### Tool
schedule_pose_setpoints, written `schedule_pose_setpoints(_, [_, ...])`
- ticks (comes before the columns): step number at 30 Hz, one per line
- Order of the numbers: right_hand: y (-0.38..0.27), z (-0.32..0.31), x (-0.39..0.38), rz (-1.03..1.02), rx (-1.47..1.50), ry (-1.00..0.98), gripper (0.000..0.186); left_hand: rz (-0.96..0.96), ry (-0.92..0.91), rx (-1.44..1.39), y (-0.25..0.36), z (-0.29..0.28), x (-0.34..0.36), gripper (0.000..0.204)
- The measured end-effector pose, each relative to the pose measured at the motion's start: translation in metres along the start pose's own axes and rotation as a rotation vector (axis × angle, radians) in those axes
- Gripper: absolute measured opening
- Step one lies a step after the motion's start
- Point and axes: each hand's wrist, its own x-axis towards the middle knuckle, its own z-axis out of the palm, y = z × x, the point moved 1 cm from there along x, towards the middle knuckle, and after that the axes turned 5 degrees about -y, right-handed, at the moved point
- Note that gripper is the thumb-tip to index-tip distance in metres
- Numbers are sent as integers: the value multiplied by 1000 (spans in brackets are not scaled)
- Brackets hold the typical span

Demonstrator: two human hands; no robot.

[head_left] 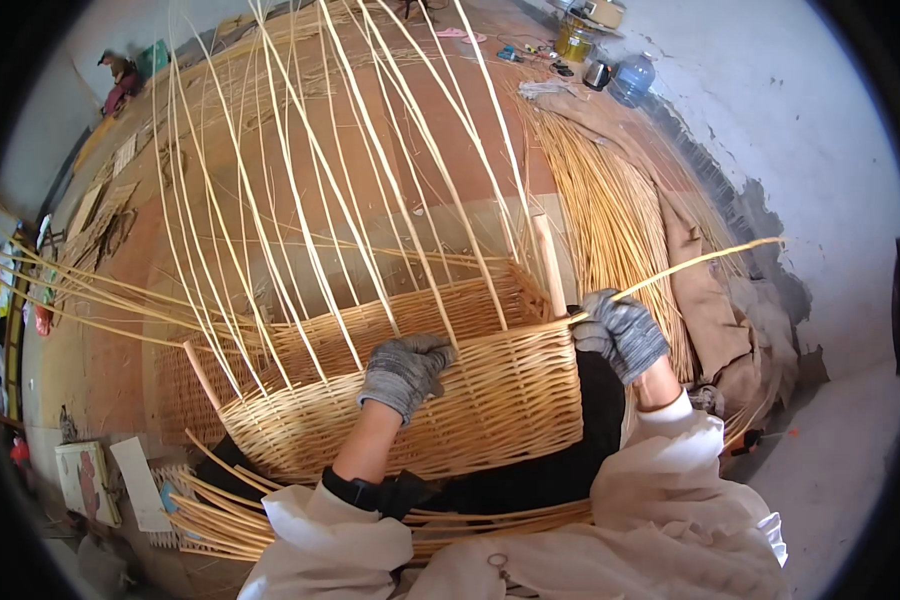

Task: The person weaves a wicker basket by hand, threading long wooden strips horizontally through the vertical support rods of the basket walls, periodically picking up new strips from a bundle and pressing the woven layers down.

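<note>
Left hand (406, 370), in a grey knit glove, lies fingers curled over the top edge of the half-woven wicker basket (420, 395), pressing against the woven wall near the middle of its near side; it grips the rim loosely rather than closing on any single rod, as far as shows. Right hand (622, 332), also grey-gloved, is closed in a fist on a pale willow rod (700, 262) at the basket's right corner; the rod runs from the fist up and out to the right. Basket sits tilted in the person's lap, its opening turned away, against dark clothing. Long uprights (300, 180) rise from its rim and fan out toward the top of the view. More loose rods (80, 290) stick out sideways at the left. A thick wooden corner stake (549, 265) stands at the far right corner, just beside the right hand. Bundle of willow rods (610, 200) lies on the reddish floor (450, 100) to the right, resting partly on a brown cloth (705, 290). Further rods (470, 522) lie across the lap below the basket. Water jug (632, 77) and yellow bucket (574, 40) stand far off by the wall.
</note>
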Motion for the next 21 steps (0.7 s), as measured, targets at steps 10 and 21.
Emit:
schedule_pose_setpoints(10, [16, -13, 11, -166, 128, -118, 9, 573, 513, 650, 28, 38, -23, 34])
schedule_pose_setpoints(21, [-3, 17, 12, -332, -332, -30, 8, 142, -97, 572, 52, 55, 20, 48])
